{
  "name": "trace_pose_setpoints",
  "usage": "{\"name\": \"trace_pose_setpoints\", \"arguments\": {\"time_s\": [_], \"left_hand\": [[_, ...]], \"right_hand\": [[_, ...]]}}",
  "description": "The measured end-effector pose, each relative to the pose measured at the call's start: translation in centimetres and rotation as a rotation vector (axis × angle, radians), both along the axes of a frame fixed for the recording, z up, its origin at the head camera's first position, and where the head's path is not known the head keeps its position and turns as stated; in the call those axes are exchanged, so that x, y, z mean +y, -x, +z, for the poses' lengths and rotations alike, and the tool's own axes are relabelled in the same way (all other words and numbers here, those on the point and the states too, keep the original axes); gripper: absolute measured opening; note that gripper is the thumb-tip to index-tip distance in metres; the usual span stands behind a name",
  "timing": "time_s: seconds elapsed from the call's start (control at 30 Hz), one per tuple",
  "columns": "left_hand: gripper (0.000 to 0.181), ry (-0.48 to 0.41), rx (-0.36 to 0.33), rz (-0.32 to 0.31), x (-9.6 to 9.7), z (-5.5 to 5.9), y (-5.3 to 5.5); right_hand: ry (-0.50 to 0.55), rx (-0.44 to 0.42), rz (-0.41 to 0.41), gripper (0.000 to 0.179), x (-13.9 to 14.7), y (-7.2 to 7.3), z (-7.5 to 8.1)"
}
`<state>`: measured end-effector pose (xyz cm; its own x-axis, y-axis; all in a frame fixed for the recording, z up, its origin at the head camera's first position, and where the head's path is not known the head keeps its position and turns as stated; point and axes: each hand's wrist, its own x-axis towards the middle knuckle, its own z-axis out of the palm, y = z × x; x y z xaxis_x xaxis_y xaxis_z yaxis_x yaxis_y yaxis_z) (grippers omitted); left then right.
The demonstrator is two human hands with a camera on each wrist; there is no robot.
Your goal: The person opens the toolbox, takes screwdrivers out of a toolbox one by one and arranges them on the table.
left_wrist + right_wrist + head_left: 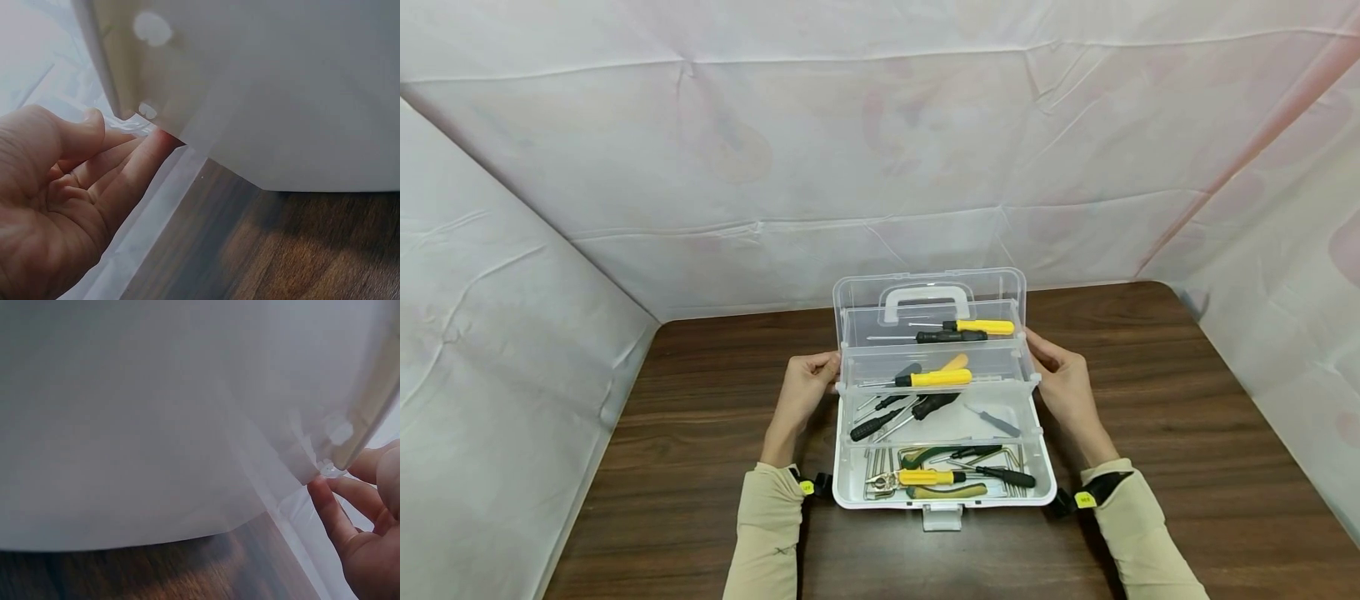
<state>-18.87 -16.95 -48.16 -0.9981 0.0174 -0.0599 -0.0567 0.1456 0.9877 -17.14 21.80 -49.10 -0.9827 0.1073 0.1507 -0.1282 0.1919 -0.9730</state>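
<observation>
Nearest the person, the front latch [942, 517] of the clear plastic toolbox [1045, 467] hangs open over the dark wood worktop [700, 467]. The box's bottom compartment holds yellow-handled pliers [917, 477], a black-handled screwdriver [1000, 476] and a few metal rods. Above it, the fold-out middle tray [992, 400] carries black-handled screwdrivers [874, 426]; a yellow-handled screwdriver [934, 378] lies across the tier behind.

The left hand [805, 390] is at the box's left side by the tray's end, thumb on top; in the left wrist view its fingers [134, 169] reach up under the lower edge of the hinge arm and touch the clear plastic there. The right hand [1063, 385] mirrors it on the right side, its fingertips [322, 490] pressed just under the pivot corner. Each grip is narrow: a light pinch on the tray ends, not a full wrap.

To do this step well, I judge that both hands should move together, so that the tiers stay level and the loose tools do not slide. Fingers should stay clear of the pivots, which could nip them.

Farthest back, the upright lid [850, 292] with its white handle [927, 298] fronts 2 more screwdrivers [977, 327], against the draped white cloth [625, 167].
</observation>
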Motion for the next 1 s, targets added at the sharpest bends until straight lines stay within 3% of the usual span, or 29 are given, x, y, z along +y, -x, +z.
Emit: {"name": "trace_pose_setpoints", "arguments": {"time_s": [0.4,1.0], "left_hand": [[0.027,-0.017,0.008,-0.016,-0.03,-0.32,0.07],[0.027,-0.006,-0.062,-0.048,0.03,-0.25,-0.09]], "right_hand": [[-0.001,-0.003,0.015,0.044,0.0,0.07,0.01],[-0.088,-0.025,0.023,0.042,0.28,0.36,-0.75]]}}
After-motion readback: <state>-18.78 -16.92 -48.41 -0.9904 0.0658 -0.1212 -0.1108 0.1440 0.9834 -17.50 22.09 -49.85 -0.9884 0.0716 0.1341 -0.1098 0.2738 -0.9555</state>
